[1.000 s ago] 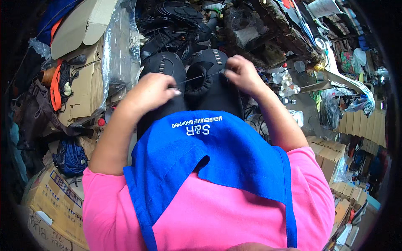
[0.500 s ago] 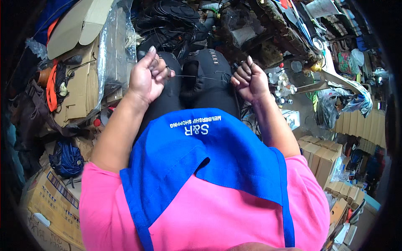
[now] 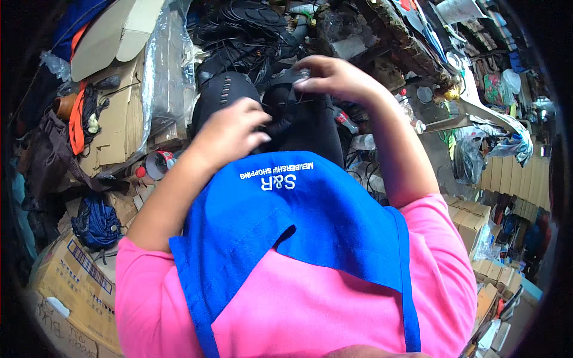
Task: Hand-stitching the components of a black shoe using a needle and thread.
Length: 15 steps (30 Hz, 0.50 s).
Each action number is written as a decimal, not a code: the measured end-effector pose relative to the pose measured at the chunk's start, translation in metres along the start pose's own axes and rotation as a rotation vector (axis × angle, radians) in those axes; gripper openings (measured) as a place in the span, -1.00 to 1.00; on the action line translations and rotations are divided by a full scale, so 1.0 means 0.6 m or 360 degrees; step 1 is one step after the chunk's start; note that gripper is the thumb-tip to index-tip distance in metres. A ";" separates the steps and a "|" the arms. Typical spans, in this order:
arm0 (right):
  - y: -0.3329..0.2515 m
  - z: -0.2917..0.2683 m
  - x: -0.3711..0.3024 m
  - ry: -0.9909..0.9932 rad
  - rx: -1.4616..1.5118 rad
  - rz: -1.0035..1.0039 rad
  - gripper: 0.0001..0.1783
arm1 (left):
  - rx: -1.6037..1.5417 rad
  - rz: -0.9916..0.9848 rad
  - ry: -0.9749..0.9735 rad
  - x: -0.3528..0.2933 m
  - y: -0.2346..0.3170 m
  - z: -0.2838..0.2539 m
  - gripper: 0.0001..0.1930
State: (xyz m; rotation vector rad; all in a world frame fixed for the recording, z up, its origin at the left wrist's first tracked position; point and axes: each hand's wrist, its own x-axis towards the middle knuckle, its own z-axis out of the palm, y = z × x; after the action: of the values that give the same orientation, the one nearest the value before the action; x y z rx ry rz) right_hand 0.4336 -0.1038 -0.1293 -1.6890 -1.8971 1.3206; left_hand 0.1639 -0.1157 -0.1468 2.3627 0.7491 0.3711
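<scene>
Between my black-trousered knees sits a dark item that looks like a black shoe (image 3: 285, 113); its shape is hard to make out against the trousers. My right hand (image 3: 328, 77) bends over its far end, thumb and fingers curled at the edge. Part of its grip is hidden. On the near left side, my left hand (image 3: 239, 128) hovers over my thigh beside the item, blurred by motion. Its fingers are loosely curved and apart, with nothing seen in them. No thread can be made out now.
Flattened cardboard (image 3: 122, 101) and a plastic-wrapped stack (image 3: 170, 77) stand on the left. Tangled black cords and scraps (image 3: 245, 30) lie beyond my knees. Plastic bottles (image 3: 364, 142) lie by my right leg. A blue apron (image 3: 286, 227) covers my lap.
My hands were raised apart with a thin thread stretched between them. The right has come inward over the dark item; the left has dropped nearer my lap and loosened.
</scene>
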 end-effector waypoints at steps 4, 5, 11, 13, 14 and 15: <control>-0.037 0.023 0.032 -0.0232 -0.0600 0.0171 -0.46 | 0.0153 0.0069 -0.0173 0.029 -0.002 0.048 -0.66; -0.027 0.021 0.028 -0.0302 -0.0519 0.0184 -0.49 | 0.0159 0.0061 -0.0183 0.031 0.002 0.049 -0.67; -0.019 0.046 -0.032 -0.0094 -0.0281 0.0333 -0.60 | 0.0210 0.0247 -0.0144 0.035 0.005 0.070 -0.70; -0.008 0.055 -0.051 -0.0008 -0.0285 0.0272 -0.58 | 0.0277 0.0224 -0.0208 0.029 0.014 0.066 -0.67; -0.004 0.059 -0.062 0.0079 -0.0241 0.0322 -0.58 | 0.0154 0.0234 -0.0045 0.026 0.019 0.063 -0.66; 0.000 0.060 -0.072 0.0164 -0.0195 0.0371 -0.58 | 0.0030 0.0242 0.0118 0.023 0.023 0.060 -0.65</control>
State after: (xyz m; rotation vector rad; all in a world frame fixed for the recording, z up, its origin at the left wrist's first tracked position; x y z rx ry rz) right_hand 0.4199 -0.1584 -0.1337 -2.0509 -1.7997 1.1896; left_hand 0.1963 -0.1339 -0.1645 2.4421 0.6107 0.5207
